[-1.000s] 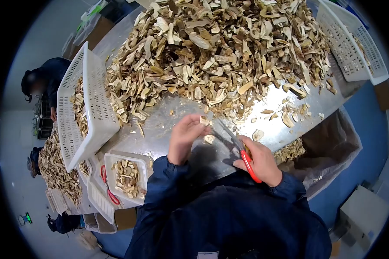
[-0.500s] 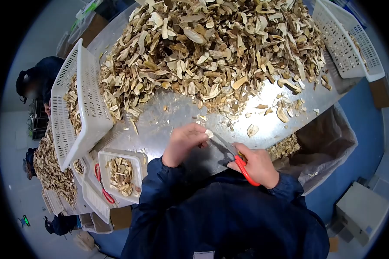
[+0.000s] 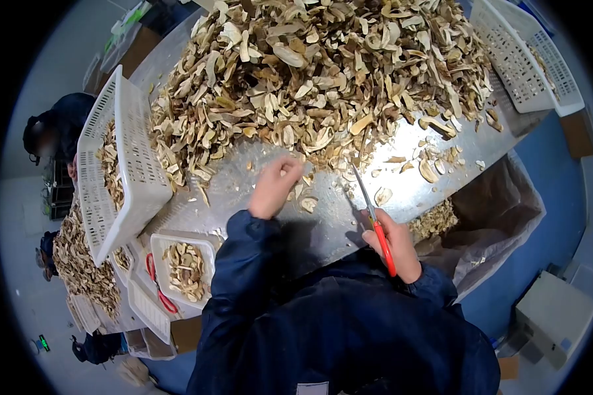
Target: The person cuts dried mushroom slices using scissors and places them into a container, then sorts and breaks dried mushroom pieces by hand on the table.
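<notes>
My right hand (image 3: 396, 245) is wrapped round red-handled scissors (image 3: 379, 229), whose blades look closed and point up the metal table. My left hand (image 3: 278, 187) is at the near edge of a large heap of dried mushroom slices (image 3: 323, 85). Its fingers are curled in towards the thumb, and whatever may be between them is hidden. A pale mushroom slice (image 3: 308, 204) lies on the table just right of that hand. Another slice (image 3: 383, 195) rests to the right of the scissor blades.
White perforated baskets (image 3: 141, 164) stand left and right of the heap. At lower left are a white tray of slices (image 3: 209, 253) and a second pair of red scissors (image 3: 161, 289). A lined bin (image 3: 494, 217) sits below the table's right edge. A co-worker (image 3: 62, 128) is at far left.
My left hand has moved up and left to the heap's edge, and the slice it pinched is gone from the fingertips. The scissors have swung away from it, blades now together.
</notes>
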`<state>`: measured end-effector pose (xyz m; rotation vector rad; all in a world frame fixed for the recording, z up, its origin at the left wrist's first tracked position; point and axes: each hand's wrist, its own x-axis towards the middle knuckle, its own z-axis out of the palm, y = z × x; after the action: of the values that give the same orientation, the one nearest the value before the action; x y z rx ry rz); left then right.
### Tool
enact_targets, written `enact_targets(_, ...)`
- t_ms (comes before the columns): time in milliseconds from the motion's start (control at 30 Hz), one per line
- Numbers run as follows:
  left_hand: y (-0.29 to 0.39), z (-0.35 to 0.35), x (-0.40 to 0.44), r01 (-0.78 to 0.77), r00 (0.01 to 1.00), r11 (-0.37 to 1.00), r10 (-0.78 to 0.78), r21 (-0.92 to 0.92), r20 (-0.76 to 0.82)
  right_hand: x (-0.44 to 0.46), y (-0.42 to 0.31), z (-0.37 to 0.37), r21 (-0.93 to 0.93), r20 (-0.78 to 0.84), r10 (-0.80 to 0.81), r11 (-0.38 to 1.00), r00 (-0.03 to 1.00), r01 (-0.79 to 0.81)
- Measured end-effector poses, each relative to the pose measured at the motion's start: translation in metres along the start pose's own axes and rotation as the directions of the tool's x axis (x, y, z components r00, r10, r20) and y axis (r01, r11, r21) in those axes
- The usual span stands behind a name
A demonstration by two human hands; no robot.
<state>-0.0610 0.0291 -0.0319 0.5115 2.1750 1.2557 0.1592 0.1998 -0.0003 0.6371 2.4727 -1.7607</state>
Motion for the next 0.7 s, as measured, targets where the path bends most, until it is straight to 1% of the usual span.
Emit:
enact_targets(33,0.009,0.003,0.006,-0.041,0.986,0.972,0.076,0.23,-0.146,0.001,0.0,0.0,0.002,-0.006,-0.001,1.0,1.0,0.001)
enact_targets(100,0.012,0.016,0.016,-0.115,0.938,0.899,0.238,0.422,-0.253,0.002,-0.002,0.0,-0.011,-0.017,-0.005,1.0,1.0,0.005)
enact_targets(167,0.014,0.029,0.02,-0.151,0.869,0.79,0.392,0.594,-0.302,0.001,-0.003,0.0,-0.043,-0.021,-0.007,0.999,1.0,0.006)
enact_targets(267,0.014,0.027,0.022,-0.156,0.903,0.802,0.353,0.576,-0.247,0.0,-0.002,0.0,-0.034,-0.02,0.001,0.999,1.0,-0.002)
enact_targets(400,0.01,0.017,0.011,-0.229,0.943,0.844,0.317,0.484,-0.107,0.0,0.0,0.001,-0.036,-0.026,-0.025,0.999,0.999,0.024)
enact_targets(433,0.015,0.017,0.005,-0.197,0.958,0.851,0.273,0.487,-0.089,0.0,0.002,0.001,-0.044,-0.031,-0.031,0.999,0.999,0.03)
enact_targets(533,0.003,0.017,-0.002,-0.236,0.942,0.825,0.325,0.513,-0.088,0.001,0.002,0.001,-0.045,-0.028,-0.034,0.998,0.999,0.033)
enact_targets(633,0.003,0.02,-0.005,-0.211,0.957,0.847,0.28,0.488,-0.071,0.001,0.002,-0.001,-0.029,-0.021,-0.036,0.999,0.999,0.035)
enact_targets(700,-0.007,0.02,0.0,-0.278,0.924,0.85,0.363,0.447,-0.117,0.0,0.002,-0.001,-0.022,-0.018,-0.042,0.999,0.999,0.042)
